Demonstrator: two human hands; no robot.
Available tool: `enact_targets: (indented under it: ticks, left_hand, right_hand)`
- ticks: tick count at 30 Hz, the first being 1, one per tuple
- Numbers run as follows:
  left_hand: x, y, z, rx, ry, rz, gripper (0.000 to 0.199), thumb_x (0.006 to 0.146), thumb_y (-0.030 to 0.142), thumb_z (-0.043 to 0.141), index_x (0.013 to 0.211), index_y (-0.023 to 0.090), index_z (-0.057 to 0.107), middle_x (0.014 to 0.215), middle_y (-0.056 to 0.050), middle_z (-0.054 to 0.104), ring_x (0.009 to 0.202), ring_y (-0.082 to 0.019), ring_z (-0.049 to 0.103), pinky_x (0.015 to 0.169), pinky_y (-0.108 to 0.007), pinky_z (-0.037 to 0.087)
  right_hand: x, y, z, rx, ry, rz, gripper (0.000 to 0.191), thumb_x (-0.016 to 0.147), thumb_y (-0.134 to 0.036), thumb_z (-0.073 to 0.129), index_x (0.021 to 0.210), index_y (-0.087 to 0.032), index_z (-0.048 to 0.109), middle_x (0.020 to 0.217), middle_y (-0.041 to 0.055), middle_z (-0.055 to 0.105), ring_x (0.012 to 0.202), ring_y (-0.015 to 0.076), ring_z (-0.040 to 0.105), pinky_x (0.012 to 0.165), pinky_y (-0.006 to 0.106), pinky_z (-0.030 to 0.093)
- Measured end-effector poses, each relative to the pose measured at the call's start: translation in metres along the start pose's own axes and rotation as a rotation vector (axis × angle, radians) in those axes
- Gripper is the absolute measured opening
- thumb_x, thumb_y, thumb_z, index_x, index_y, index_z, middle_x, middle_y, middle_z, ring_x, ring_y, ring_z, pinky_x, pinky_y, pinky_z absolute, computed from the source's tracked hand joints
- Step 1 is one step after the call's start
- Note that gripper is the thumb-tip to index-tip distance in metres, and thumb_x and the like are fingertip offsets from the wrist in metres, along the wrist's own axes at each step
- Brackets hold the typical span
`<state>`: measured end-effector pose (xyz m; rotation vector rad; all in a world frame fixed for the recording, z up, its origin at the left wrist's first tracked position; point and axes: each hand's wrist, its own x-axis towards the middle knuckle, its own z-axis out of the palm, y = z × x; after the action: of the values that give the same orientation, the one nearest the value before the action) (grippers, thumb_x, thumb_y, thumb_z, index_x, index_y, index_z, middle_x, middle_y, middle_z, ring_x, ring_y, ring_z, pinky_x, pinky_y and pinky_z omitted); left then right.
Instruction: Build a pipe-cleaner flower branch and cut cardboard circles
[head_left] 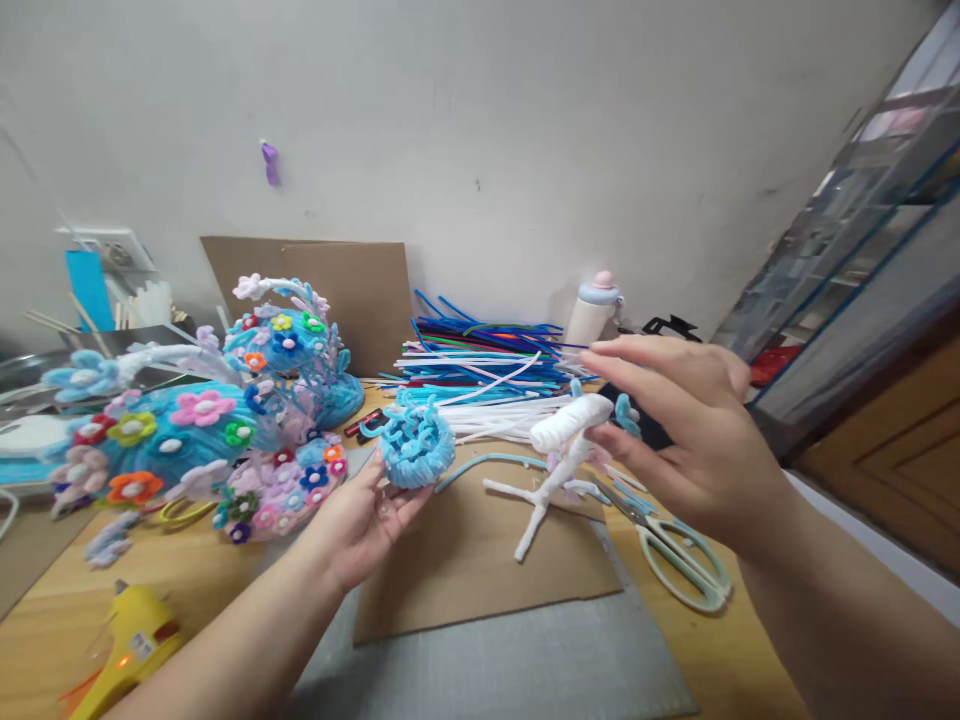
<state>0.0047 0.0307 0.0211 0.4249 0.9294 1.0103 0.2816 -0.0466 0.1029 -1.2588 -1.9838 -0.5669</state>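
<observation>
My left hand [379, 535] holds a round, light-blue pipe-cleaner piece [416, 450], cup-shaped with curled ends sticking up inside, thumb at its side and fingers beneath. My right hand [679, 430] is raised at the right with thumb and fingers apart. Close to its thumb is a white pipe-cleaner form [570, 425], a thick wound roll on a stem that splits into thin legs above the cardboard sheet [480, 580]. Whether the thumb touches the roll I cannot tell. Small blue tips show beside the roll.
Flower-covered blue pipe-cleaner baskets [172, 440] crowd the left. A yellow glue gun [139, 645] lies front left, scissors [686, 565] at the right. Behind are a heap of pipe cleaners [480, 370], a bottle [592, 310] and upright cardboard [360, 300] against the wall.
</observation>
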Motion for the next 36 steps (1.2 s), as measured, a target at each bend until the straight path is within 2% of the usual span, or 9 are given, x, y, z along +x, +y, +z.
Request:
enact_targets:
  ticks: [4,8,14,17,20,23,27,32,36]
  left_hand:
    - [-0.004,-0.003,-0.004,0.018,-0.006,-0.015,0.029,0.095,0.026,0.044,0.120,0.019,0.057,0.114,-0.013,0.067,0.090,-0.020,0.070,0.078,-0.033,0.060]
    - [-0.008,-0.007,-0.002,0.039,-0.022,-0.059,0.027,0.095,0.025,0.044,0.117,0.016,0.059,0.112,-0.013,0.068,0.090,-0.020,0.070,0.079,-0.033,0.059]
    - [-0.009,-0.025,0.022,0.115,-0.052,-0.186,0.029,0.092,0.027,0.050,0.115,0.012,0.060,0.107,-0.015,0.070,0.090,-0.021,0.070,0.079,-0.031,0.058]
    - [-0.008,-0.034,0.034,0.128,-0.092,-0.230,0.030,0.093,0.027,0.049,0.116,0.013,0.060,0.107,-0.014,0.070,0.089,-0.020,0.070,0.078,-0.030,0.058]
    - [-0.008,-0.038,0.038,0.126,-0.145,-0.242,0.031,0.093,0.027,0.048,0.118,0.013,0.059,0.108,-0.014,0.070,0.089,-0.020,0.070,0.078,-0.029,0.058]
    - [-0.010,-0.039,0.034,0.128,-0.129,-0.237,0.032,0.093,0.028,0.048,0.119,0.013,0.059,0.110,-0.015,0.069,0.091,-0.020,0.070,0.078,-0.029,0.058]
    - [-0.015,-0.037,0.028,0.132,-0.106,-0.213,0.031,0.093,0.027,0.049,0.119,0.013,0.059,0.113,-0.015,0.068,0.092,-0.020,0.070,0.078,-0.029,0.058]
    - [-0.025,-0.033,0.025,0.121,-0.088,-0.165,0.028,0.091,0.027,0.054,0.116,0.016,0.061,0.108,-0.012,0.070,0.085,-0.019,0.071,0.078,-0.031,0.059]
    - [-0.033,-0.028,0.025,0.110,-0.064,-0.175,0.031,0.091,0.030,0.054,0.118,0.015,0.060,0.106,-0.013,0.071,0.084,-0.019,0.071,0.077,-0.031,0.059]
  right_hand:
    - [0.016,-0.006,-0.008,-0.228,-0.021,-0.122,0.015,0.090,-0.028,0.055,0.098,-0.028,0.068,0.102,0.0040,0.063,0.100,0.0237,0.053,0.091,0.047,0.029]
    - [0.016,0.016,-0.020,-0.211,-0.061,-0.113,0.018,0.092,-0.032,0.052,0.098,-0.027,0.068,0.083,0.0023,0.065,0.080,0.0177,0.056,0.081,0.040,0.030]
    - [0.001,0.052,-0.048,-0.144,0.124,0.062,0.010,0.085,-0.033,0.064,0.085,-0.024,0.068,0.081,0.0037,0.069,0.077,0.0158,0.061,0.078,0.034,0.037]
    - [-0.007,0.063,-0.055,-0.186,0.127,0.101,0.013,0.087,-0.031,0.060,0.081,-0.021,0.067,0.084,0.0063,0.070,0.082,0.0169,0.063,0.082,0.034,0.039]
    - [-0.009,0.078,-0.054,-0.186,0.117,0.077,0.012,0.087,-0.028,0.061,0.081,-0.020,0.067,0.083,0.0067,0.071,0.080,0.0161,0.063,0.080,0.033,0.040]
    - [-0.004,0.096,-0.044,-0.212,0.183,0.015,0.011,0.083,-0.031,0.066,0.082,-0.021,0.070,0.080,0.0042,0.071,0.075,0.0152,0.063,0.078,0.032,0.040]
    - [0.016,0.119,-0.018,-0.242,0.276,-0.046,0.016,0.084,-0.036,0.064,0.085,-0.023,0.074,0.073,0.0015,0.071,0.069,0.0140,0.062,0.076,0.031,0.039]
    - [0.066,0.137,0.016,-0.330,0.448,0.064,0.033,0.089,-0.043,0.056,0.094,-0.015,0.073,0.076,0.0069,0.072,0.071,0.0153,0.059,0.077,0.033,0.036]
    - [0.101,0.144,0.056,-0.356,0.480,0.056,0.037,0.094,-0.043,0.048,0.103,-0.014,0.070,0.086,0.0084,0.072,0.084,0.0163,0.057,0.086,0.035,0.029]
